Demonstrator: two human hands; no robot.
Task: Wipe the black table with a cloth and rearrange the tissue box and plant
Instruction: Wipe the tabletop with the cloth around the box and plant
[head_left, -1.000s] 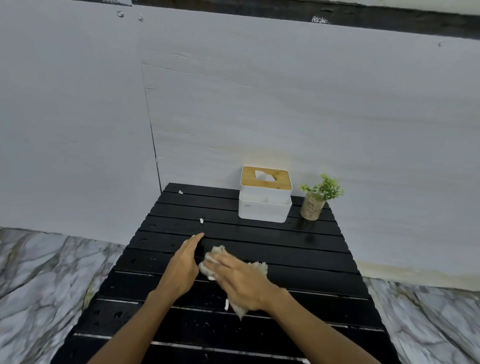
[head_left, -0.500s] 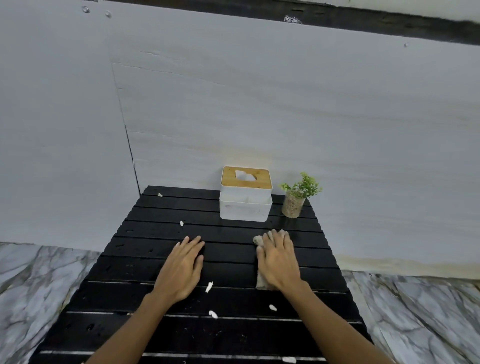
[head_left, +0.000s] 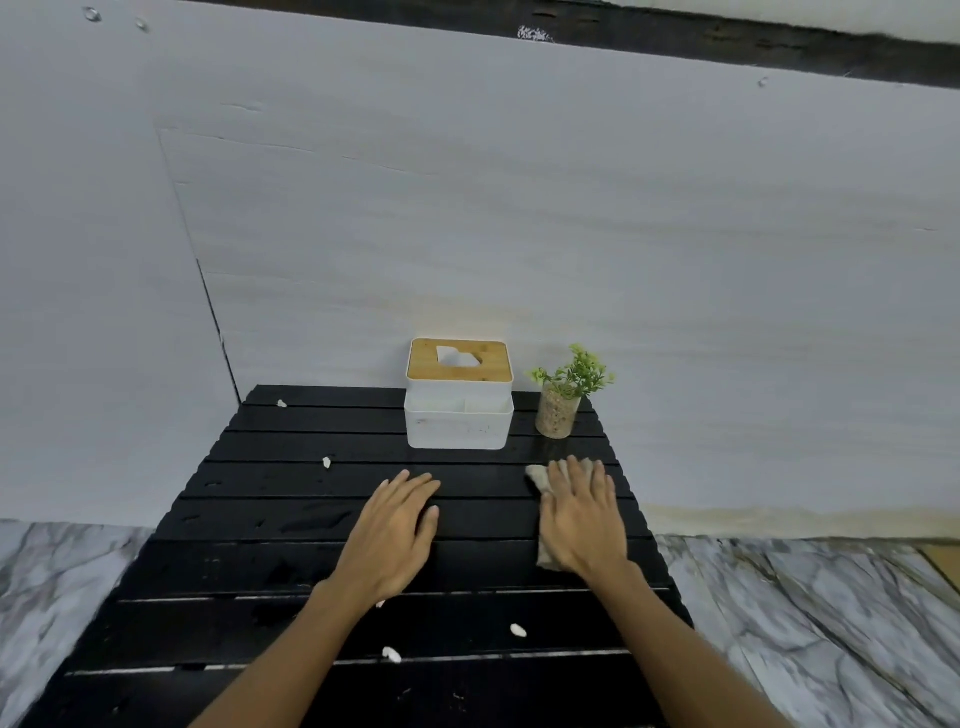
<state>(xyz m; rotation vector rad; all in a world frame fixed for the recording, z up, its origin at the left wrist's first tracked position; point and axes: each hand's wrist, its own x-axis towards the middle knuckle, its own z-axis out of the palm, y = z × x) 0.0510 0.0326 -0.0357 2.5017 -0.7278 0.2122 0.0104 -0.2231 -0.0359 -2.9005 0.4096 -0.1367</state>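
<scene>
The wiping is underway and, by the look of it, far from finished. At centre right of the frame the right hand (head_left: 584, 517) lies flat with fingers spread, pressing a pale cloth (head_left: 540, 480) onto the black slatted desk (head_left: 270, 519); the cloth peeks out past the fingertips and under the palm. The left hand (head_left: 392, 540) rests open and empty on the slats near the middle, holding nothing. Small white scraps (head_left: 390, 654) lie scattered across the lower and left parts of the desk, and wet-looking patches show on the slats, so much surface appears left to clean. The tissue box (head_left: 458, 395) and the plant (head_left: 563, 392) stand side by side against the wall at the desk's far edge, just above the hands; I judge the rearranging not yet begun.
</scene>
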